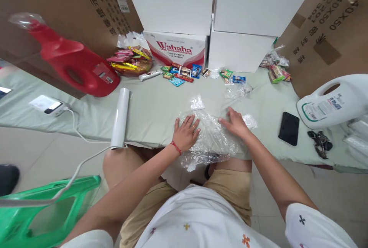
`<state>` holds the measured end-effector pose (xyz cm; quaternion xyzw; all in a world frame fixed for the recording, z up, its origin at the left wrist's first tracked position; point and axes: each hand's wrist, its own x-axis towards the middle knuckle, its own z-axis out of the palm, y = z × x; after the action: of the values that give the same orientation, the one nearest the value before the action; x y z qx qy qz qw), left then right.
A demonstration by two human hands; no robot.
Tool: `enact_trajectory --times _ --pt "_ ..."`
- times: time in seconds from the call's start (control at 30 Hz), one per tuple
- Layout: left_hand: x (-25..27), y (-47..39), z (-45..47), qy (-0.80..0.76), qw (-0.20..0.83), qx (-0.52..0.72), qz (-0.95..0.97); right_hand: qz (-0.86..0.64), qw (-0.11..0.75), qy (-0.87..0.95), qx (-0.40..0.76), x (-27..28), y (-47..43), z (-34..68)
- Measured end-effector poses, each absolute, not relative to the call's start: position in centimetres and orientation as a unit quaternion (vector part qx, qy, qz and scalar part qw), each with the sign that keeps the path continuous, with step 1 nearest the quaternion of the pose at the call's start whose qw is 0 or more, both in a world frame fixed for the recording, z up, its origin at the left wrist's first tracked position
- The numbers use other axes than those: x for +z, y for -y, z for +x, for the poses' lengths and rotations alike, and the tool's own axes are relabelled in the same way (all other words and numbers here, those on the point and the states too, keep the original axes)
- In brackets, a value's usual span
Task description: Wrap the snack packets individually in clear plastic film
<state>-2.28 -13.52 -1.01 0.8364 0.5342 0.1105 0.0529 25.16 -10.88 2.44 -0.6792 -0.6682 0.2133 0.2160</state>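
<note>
A clear, crinkled plastic bag (211, 135) lies spread on the cloth-covered table (155, 114), its near end hanging over the front edge. My left hand (186, 133), with a red cord on the wrist, rests flat on the bag's left part, fingers stretched out. Over at the bag's upper right is my right hand (234, 123). Its thumb and index finger are apart, other fingers are slightly bent, and I see nothing held in it. White patches, perhaps labels or folded plastic, show at the bag's top and right. Another crumpled clear wrapper (238, 91) sits just beyond my right hand.
Small packaged snacks (184, 72) line the back before a Wahaba-looking carton (175, 48) and white boxes (241, 50). At left are a red jug (77, 64), a white roll (120, 117) and a cabled device (50, 105). A black phone (289, 128) and white jug (333, 100) stand right.
</note>
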Motion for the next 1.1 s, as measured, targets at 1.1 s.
enact_trajectory --times 1.1 --pt "-0.6 8.7 -10.9 -0.510 0.068 0.079 0.854 -0.767 0.095 0.633 0.052 9.0 -9.9 25.9"
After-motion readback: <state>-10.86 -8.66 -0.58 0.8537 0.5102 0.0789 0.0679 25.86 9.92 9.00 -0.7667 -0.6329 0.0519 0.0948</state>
